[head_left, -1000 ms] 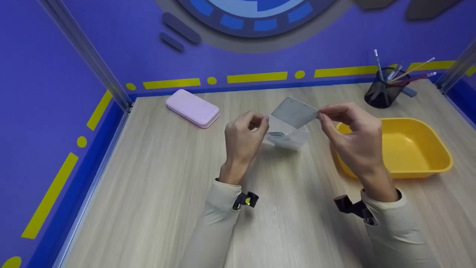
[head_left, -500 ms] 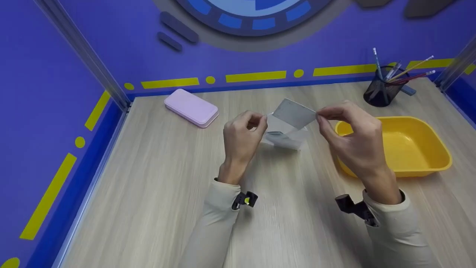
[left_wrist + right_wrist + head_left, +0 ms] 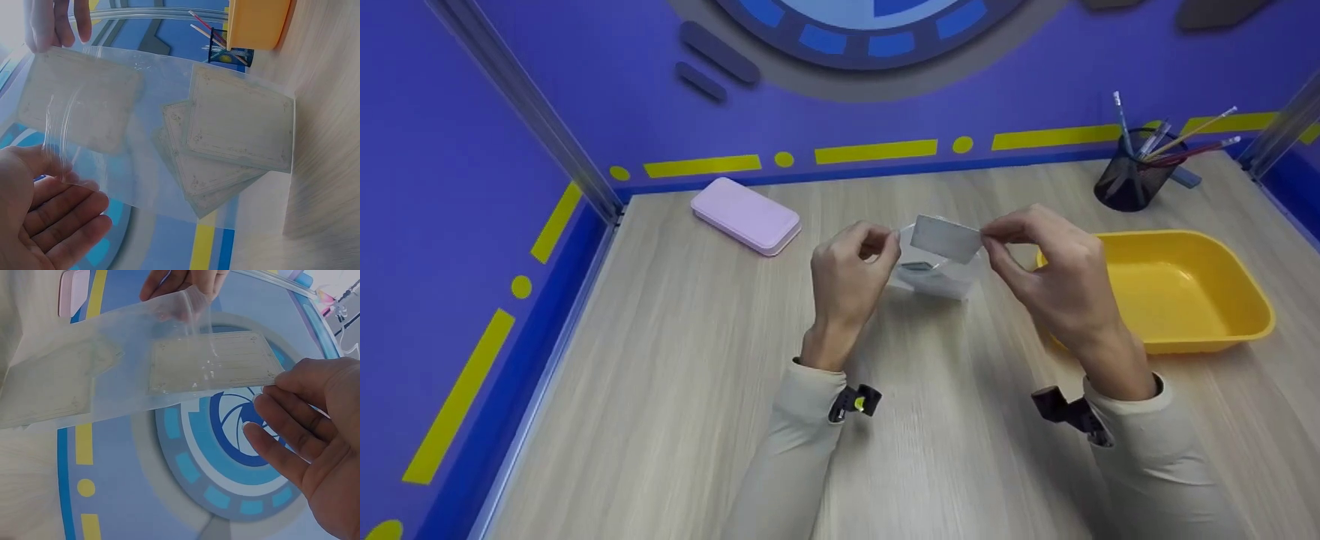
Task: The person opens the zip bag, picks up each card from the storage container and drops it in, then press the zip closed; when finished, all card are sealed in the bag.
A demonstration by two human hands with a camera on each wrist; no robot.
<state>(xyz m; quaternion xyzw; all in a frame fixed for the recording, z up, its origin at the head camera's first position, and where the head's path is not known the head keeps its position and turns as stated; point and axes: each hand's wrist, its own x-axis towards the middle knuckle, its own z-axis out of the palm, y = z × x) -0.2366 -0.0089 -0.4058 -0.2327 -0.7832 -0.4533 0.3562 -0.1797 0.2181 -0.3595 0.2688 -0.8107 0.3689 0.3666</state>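
My left hand (image 3: 885,244) pinches the top edge of a clear plastic bag (image 3: 937,279) held just above the table's middle. Several pale cards (image 3: 236,129) lie stacked inside the bag's lower part. My right hand (image 3: 988,238) pinches one more grey card (image 3: 945,238) by its right end. That card lies level at the bag's mouth and shows through the plastic (image 3: 214,363) in the right wrist view. The left palm (image 3: 50,219) sits below the bag in the left wrist view, with the same card (image 3: 79,101) behind the film.
A yellow tray (image 3: 1252,300) stands to the right of my right hand. A black mesh cup with pens and pencils (image 3: 1136,184) is at the back right. A pink case (image 3: 746,216) lies at the back left. Purple walls enclose the wooden table (image 3: 675,390).
My right hand has moved left and down, turning the card from tilted to level and bringing it to the bag's mouth. The left hand has stayed put.
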